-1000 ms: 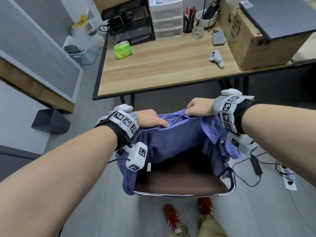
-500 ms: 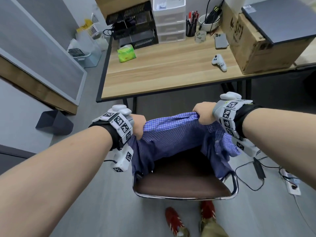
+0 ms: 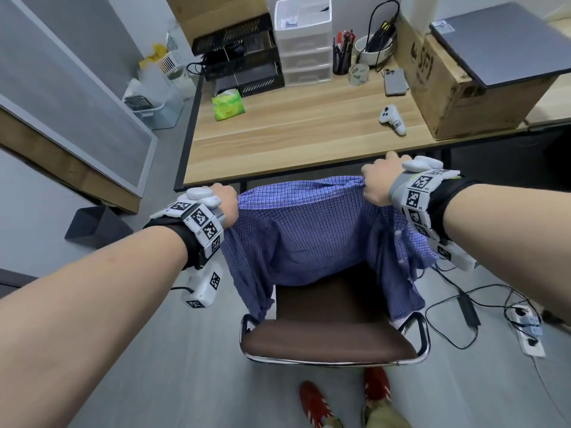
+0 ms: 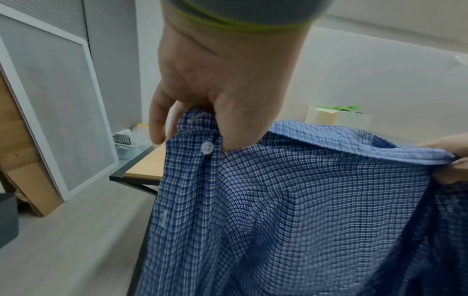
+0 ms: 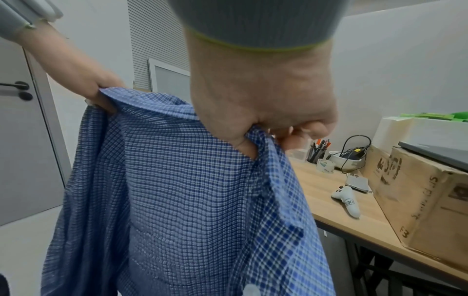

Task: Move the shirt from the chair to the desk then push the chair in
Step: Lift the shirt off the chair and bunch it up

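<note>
A blue checked shirt (image 3: 309,236) hangs spread between my two hands above the brown chair seat (image 3: 330,332). My left hand (image 3: 227,205) grips its top edge on the left, fingers curled round the cloth (image 4: 210,128) near a white button. My right hand (image 3: 378,183) grips the top edge on the right (image 5: 255,132). The shirt's lower ends still drape over the chair's sides. The wooden desk (image 3: 309,140) lies just beyond the chair, its near edge level with my right hand.
On the desk stand a cardboard box (image 3: 457,84) with a laptop on top at the right, a white controller (image 3: 392,120), a phone (image 3: 395,81), a green packet (image 3: 228,105), black trays (image 3: 244,66) and white drawers (image 3: 304,44). A power strip (image 3: 528,332) and cables lie on the floor right.
Both hands have risen and moved apart with the shirt, lifting it off the chair back and stretching its top edge wide. More of the brown seat shows.
</note>
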Motion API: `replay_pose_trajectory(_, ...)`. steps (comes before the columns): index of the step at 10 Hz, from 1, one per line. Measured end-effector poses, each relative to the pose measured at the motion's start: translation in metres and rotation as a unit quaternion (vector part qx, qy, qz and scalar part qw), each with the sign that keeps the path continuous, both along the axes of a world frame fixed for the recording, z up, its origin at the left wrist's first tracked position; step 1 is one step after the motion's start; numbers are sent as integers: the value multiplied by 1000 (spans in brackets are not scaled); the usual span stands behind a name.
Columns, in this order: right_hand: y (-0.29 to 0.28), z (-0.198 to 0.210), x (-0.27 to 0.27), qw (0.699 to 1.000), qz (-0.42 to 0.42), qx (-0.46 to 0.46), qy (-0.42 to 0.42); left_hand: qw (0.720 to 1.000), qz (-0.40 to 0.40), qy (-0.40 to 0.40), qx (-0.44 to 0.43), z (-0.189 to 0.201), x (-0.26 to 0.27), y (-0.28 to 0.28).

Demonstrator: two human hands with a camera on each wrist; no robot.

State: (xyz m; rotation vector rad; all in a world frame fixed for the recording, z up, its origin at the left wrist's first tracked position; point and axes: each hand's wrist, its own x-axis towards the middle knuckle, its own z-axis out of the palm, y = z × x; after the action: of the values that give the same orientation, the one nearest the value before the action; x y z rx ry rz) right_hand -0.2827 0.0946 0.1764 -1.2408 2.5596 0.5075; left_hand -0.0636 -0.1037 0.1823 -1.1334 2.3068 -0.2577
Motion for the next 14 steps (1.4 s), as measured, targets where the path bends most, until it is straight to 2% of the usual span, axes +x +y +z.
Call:
replay_pose_trajectory(1, -3, 8, 1, 992, -92, -54, -62, 992, 31, 124, 24, 12, 2, -3)
replay_pose_trajectory(2, -9, 14, 4, 979, -139, -63, -136, 976, 49, 210, 24, 13, 4, -8)
replay_pose_trajectory(3, -12, 6, -1, 965, -132, -129, -184, 955, 92, 275, 58, 6, 0, -15)
replay_pose_trajectory(4, -15, 2, -6, 925, -151, -261, -232, 933, 128, 325, 86, 7, 2, -15)
replay_pose_trajectory(5, -14, 0, -12, 919, -114, -314, -211, 911, 109, 375, 130, 12, 1, -14)
replay_pose_trajectory(6, -13, 4, -14, 921, -46, -347, -172, 883, 4, 436, 174, 14, 3, -19)
replay_pose_trajectory(7, -18, 11, -7, 916, 45, -352, -187, 897, -107, 397, 163, 13, 2, -21)
replay_pose_trajectory(8, -27, 19, 12, 908, 122, -326, -233, 884, -160, 396, 189, 16, -10, -10)
replay_pose_trajectory(9, -42, 21, 32, 890, 159, -332, -270, 863, -188, 413, 222, 21, -27, 9)
replay_pose_trajectory(10, -54, 20, 45, 864, 159, -367, -305, 833, -183, 456, 255, 25, -43, 23)
replay_pose_trajectory(11, -58, 19, 47, 827, 97, -433, -344, 822, -160, 469, 280, 28, -50, 27)
replay_pose_trajectory(12, -60, 20, 44, 793, 27, -458, -401, 823, -164, 448, 309, 33, -53, 25)
replay_pose_trajectory(13, -65, 20, 41, 761, -41, -467, -448, 812, -165, 448, 335, 35, -55, 26)
replay_pose_trajectory(14, -66, 20, 34, 751, -84, -471, -455, 824, -153, 439, 323, 39, -59, 26)
